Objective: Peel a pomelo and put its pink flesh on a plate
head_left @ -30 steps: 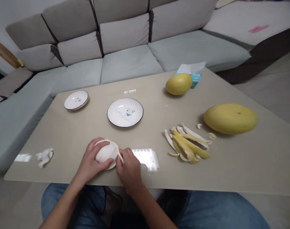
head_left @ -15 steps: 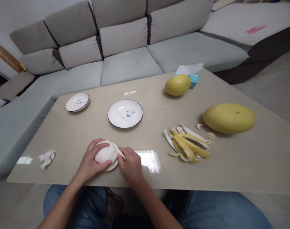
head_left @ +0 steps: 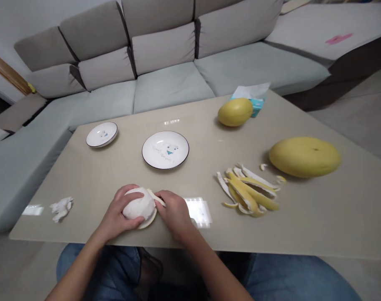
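Observation:
A largely peeled pomelo (head_left: 139, 205), covered in white pith, sits near the table's front edge with pale peel still beneath its right side. My left hand (head_left: 118, 211) wraps around it from the left, fingers over the top and thumb along the near side. At its right side, my right hand (head_left: 174, 214) is closed on a strip of peel (head_left: 156, 197) that lifts away from the fruit. The right fingertips are partly hidden. To the right lies a pile of yellow peel strips (head_left: 248, 192) with white undersides.
Behind the hands are a white plate (head_left: 165, 142) and a smaller white dish (head_left: 101, 133). Two whole yellow pomelos stand right: a nearer one (head_left: 303, 156) and a farther one (head_left: 235, 112) by a tissue pack (head_left: 257, 105). Crumpled tissue (head_left: 61, 208) lies left on the table (head_left: 115, 246).
My right hand has pulled the peel strip slightly, so it stands further off the pomelo's right side. My left hand keeps its hold, and the fruit has shifted a little towards me.

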### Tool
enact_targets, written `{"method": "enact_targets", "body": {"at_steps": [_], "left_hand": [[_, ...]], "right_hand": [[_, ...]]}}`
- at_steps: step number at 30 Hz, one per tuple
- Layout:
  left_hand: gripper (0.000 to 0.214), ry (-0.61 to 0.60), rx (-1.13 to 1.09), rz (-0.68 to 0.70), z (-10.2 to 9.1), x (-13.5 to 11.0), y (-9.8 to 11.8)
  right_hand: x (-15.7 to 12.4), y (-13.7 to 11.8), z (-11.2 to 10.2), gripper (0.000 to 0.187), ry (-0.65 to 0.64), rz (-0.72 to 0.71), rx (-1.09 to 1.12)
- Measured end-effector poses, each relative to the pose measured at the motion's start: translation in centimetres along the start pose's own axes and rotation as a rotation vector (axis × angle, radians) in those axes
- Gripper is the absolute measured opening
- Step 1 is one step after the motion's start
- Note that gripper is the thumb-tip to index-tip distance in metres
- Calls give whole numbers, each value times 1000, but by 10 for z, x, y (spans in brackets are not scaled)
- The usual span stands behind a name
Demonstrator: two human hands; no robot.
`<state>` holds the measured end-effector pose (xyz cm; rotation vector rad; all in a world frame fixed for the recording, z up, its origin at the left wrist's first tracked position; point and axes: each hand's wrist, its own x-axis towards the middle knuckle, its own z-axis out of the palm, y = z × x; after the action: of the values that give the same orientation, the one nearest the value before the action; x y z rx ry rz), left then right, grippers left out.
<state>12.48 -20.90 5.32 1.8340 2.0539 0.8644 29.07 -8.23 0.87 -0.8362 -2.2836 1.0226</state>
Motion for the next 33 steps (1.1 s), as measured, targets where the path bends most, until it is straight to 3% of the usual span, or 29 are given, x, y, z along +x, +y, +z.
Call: {"method": "enact_targets", "body": {"at_steps": [3,5,15,33], "left_hand": [[48,-8,-10,9,-1,-1,-2],[49,-11,-11,3,-1,-1,-1],[48,-3,-10,-7,0,0,-1],[49,54,-107,-1,-1,-8,-21]], "right_hand": [[5,-1,-4,35,-95,-57,-24],[10,1,-5,33,-104,-47,-7],[21,2,-1,10,-17,31,-111],[15,-16,17,15,65,128,-264]]}}
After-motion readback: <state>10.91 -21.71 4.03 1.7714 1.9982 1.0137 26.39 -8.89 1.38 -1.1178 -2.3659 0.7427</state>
